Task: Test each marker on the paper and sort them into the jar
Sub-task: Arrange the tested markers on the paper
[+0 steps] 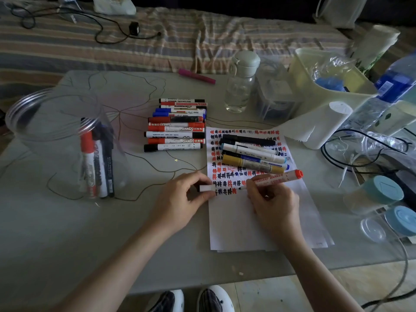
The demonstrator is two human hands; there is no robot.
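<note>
Gripping a red marker [273, 180] over marked paper [258, 217], left fingers [203, 176] pinch its cap [207, 188] near loose pens [252, 154].

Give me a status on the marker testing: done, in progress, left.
Done: a few markers stand in the clear jar, and the paper carries rows of test marks. In progress: the right hand holds a red-ended whiteboard marker with its tip at the paper, while the left hand pinches a white cap. Left: the stack of markers beside the paper and several more lying on it.

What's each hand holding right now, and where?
Right hand grips the marker low on its barrel, near the tip. Left hand pinches its cap.
</note>
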